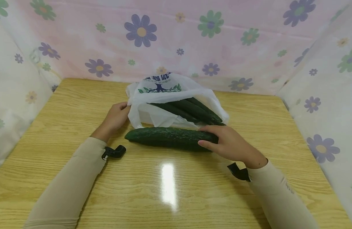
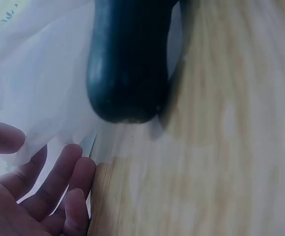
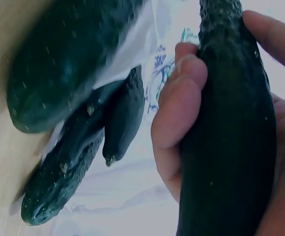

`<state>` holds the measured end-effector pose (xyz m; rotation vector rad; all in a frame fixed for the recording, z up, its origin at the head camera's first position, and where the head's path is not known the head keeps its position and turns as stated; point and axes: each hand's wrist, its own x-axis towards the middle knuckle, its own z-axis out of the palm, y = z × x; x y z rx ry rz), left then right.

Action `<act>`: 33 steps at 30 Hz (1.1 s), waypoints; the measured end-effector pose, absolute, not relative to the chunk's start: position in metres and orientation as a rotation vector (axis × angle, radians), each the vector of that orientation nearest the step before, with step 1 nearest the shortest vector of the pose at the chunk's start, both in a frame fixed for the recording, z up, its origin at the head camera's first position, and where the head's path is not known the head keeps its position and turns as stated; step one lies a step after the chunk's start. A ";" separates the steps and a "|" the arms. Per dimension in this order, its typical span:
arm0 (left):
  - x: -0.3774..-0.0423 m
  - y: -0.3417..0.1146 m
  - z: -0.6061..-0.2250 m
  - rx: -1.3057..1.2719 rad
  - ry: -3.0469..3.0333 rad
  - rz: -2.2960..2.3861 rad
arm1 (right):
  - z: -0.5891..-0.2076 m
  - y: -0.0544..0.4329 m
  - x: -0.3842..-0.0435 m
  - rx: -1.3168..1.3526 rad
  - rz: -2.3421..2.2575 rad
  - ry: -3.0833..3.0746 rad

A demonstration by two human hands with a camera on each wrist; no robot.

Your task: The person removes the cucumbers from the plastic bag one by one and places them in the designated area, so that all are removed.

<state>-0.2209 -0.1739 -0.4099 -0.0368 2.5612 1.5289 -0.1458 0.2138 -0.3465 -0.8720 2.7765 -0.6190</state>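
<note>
A white plastic bag [image 1: 197, 85] with a printed tree and lettering lies with its mouth toward me. My left hand [image 1: 116, 117] pinches the bag's left edge between thumb and fingers. In the right wrist view my right hand [image 3: 179, 110] grips a dark green cucumber [image 3: 226, 142], thumb on one side and fingers round the other. Seen from the head, that hand is at the right end of the long cucumber shape [image 1: 164, 136] lying across the bag's mouth. Another cucumber [image 3: 59, 73] shows close by at the upper left. Several cucumbers [image 1: 193, 109] lie inside the bag.
The wooden table [image 1: 121, 187] spreads around the bag, with a bright light reflection toward me. Flowered cloth [image 1: 176, 19] hangs behind it and along both sides. A black wrist mount [image 1: 116, 152] sticks out from each sleeve.
</note>
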 end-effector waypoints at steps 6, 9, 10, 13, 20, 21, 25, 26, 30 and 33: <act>-0.220 -0.175 -0.409 -0.043 2.584 1.531 | -0.351 0.209 -0.137 -0.895 -0.621 2.827; -0.220 -0.175 -0.410 -0.036 2.589 1.529 | -0.354 0.208 -0.136 -0.911 -0.607 2.826; -0.221 -0.175 -0.410 -0.035 2.586 1.530 | -0.355 0.209 -0.136 -0.920 -0.595 2.826; -0.222 -0.174 -0.412 -0.028 2.586 1.522 | -0.357 0.209 -0.136 -0.945 -0.556 2.820; -0.222 -0.174 -0.413 -0.025 2.606 1.528 | -0.360 0.206 -0.134 -0.977 -0.524 2.779; -0.222 -0.174 -0.413 -0.027 2.605 1.534 | -0.360 0.205 -0.134 -0.979 -0.526 2.774; -0.222 -0.174 -0.414 -0.031 2.599 1.543 | -0.360 0.203 -0.133 -0.989 -0.527 2.765; -0.222 -0.174 -0.414 -0.033 2.597 1.544 | -0.360 0.202 -0.132 -0.994 -0.527 2.761; -0.223 -0.173 -0.414 -0.032 2.593 1.541 | -0.360 0.200 -0.131 -1.002 -0.496 2.752; -0.222 -0.173 -0.413 -0.035 2.589 1.541 | -0.361 0.199 -0.130 -0.993 -0.472 2.745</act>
